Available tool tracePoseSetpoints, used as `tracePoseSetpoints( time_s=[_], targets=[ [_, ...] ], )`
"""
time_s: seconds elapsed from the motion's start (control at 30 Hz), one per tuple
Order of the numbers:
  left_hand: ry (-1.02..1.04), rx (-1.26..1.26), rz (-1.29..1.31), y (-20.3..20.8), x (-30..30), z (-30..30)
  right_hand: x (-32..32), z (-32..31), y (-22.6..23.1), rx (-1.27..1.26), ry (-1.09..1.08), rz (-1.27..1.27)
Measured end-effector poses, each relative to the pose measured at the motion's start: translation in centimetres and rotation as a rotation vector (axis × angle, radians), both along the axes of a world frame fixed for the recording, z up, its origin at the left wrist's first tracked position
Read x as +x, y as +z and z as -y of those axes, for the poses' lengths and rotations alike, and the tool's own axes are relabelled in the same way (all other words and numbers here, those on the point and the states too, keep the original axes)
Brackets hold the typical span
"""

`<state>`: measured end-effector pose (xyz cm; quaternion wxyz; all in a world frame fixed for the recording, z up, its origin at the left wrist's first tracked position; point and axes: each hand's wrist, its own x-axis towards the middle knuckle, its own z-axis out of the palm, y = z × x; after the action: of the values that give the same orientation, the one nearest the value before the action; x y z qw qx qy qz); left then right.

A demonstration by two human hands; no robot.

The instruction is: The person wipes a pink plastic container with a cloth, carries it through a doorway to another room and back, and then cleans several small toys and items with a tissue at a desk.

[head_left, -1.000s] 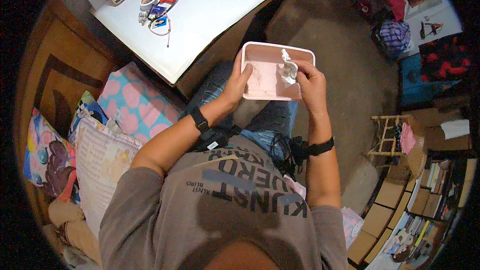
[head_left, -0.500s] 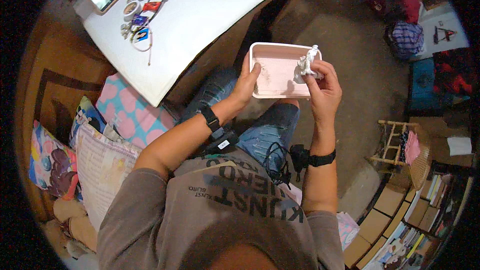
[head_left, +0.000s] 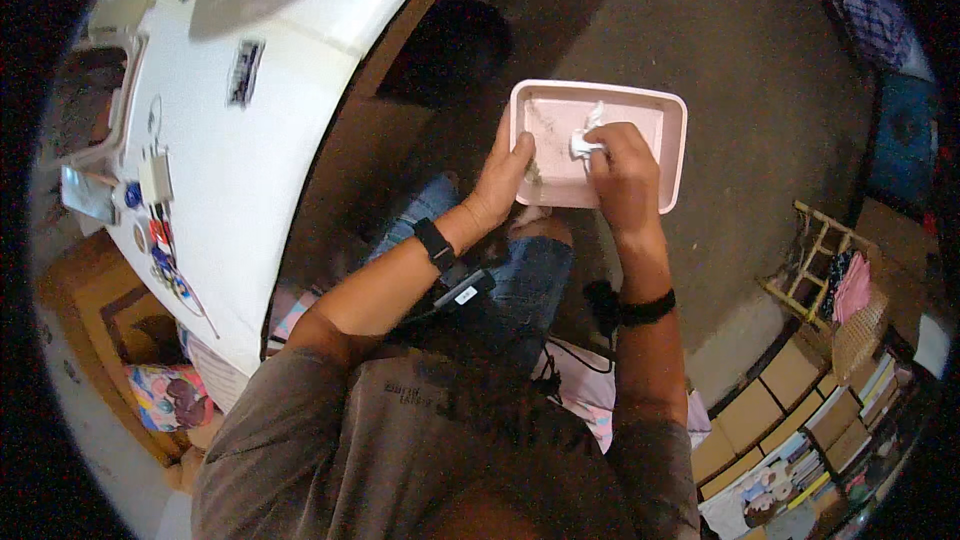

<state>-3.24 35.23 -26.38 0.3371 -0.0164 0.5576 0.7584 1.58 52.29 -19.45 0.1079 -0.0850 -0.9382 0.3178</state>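
A shallow pink rectangular plastic tray [head_left: 600, 90] is held above my lap. My left hand [head_left: 498, 180] grips its left end, thumb inside over the rim and fingers hidden beneath. Dark specks lie on the tray's floor, mostly toward the left end. My right hand [head_left: 627, 170] reaches into the tray, fingers pinched on a crumpled white tissue [head_left: 585, 143]. The tissue is over the middle of the tray floor; whether it presses on the floor I cannot tell.
A white table [head_left: 270, 120] stands at left, with a phone [head_left: 88, 194], a white adapter [head_left: 156, 180] and small trinkets near its far left side. At right are a small bamboo rack [head_left: 815, 260], a woven hat [head_left: 862, 338] and shelves of books [head_left: 800, 470].
My right hand and the tissue have moved left and down into the tray, from its right end to its middle. The view has turned, so the table sits further left.
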Motion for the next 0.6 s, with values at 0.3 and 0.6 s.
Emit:
tracePoseSetpoints(
  time_s=[0.3, 0.6],
  targets=[
    [-0.076, 0.189, 0.266, 10.1, -5.0, -7.8, 0.6, -8.9, 16.0, -0.203, -0.198, -0.084],
    [-0.132, 0.067, 0.277, 24.8, -7.1, -16.8, 3.1, -18.2, 26.4, -0.109, -0.089, -0.086]
  ],
)
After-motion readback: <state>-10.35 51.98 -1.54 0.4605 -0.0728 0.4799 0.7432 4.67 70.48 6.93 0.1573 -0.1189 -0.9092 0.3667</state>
